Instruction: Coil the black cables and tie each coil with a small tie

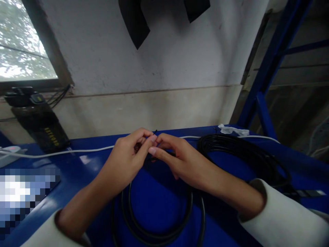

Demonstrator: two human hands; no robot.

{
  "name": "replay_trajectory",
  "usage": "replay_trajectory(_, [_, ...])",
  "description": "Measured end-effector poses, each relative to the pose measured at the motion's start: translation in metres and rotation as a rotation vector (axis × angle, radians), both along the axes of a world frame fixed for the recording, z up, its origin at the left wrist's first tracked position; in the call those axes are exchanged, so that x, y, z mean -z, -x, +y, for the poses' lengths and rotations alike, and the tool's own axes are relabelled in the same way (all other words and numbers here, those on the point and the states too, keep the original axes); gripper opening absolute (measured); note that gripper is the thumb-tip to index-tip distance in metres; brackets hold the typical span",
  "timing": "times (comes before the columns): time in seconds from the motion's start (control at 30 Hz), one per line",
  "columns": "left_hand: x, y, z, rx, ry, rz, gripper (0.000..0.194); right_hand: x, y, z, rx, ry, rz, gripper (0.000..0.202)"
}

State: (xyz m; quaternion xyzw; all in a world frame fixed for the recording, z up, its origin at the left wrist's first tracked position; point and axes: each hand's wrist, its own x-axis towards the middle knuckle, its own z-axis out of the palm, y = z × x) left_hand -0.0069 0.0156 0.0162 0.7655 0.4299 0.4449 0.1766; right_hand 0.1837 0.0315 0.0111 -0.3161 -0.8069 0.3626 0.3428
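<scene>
- Head view: shows left hand [128, 154] and right hand [182, 157] mid-frame, fingers curled, fingertips nearly together; cannot tell exact hold.
- Shows black cable loop [191, 202] at and below hands, lower centre, on blue table [159, 206].
- Also shows black coil [246, 147] right, bottle [42, 127] left.

Two hands [125, 161], two cable coils [241, 151], one bottle [42, 125]

Bottle [42, 123] — left of cable coils [190, 204]
</scene>
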Motion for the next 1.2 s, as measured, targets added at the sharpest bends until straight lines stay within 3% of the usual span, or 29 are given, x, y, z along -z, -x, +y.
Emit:
replay_trajectory(0.37, [-0.001, -0.001, -0.004, -0.005, -0.023, -0.004, 0.026, 0.001, 0.0, 0.002, -0.06, 0.031, 0.068, 0.028])
replay_trajectory(0.57, [-0.002, -0.002, -0.006, -0.043, -0.046, 0.038, 0.026, -0.004, 0.001, 0.0, 0.018, 0.093, 0.044, 0.038])
replay_trajectory(0.8, [-0.002, -0.002, -0.008, -0.1, -0.087, 0.064, 0.023, -0.005, 0.001, -0.001, 0.002, 0.148, 0.104, 0.026])
replay_trajectory(1.2, [-0.003, -0.004, -0.01, -0.11, -0.092, 0.086, 0.025, -0.006, 0.001, -0.003, 0.023, 0.183, 0.106, 0.028])
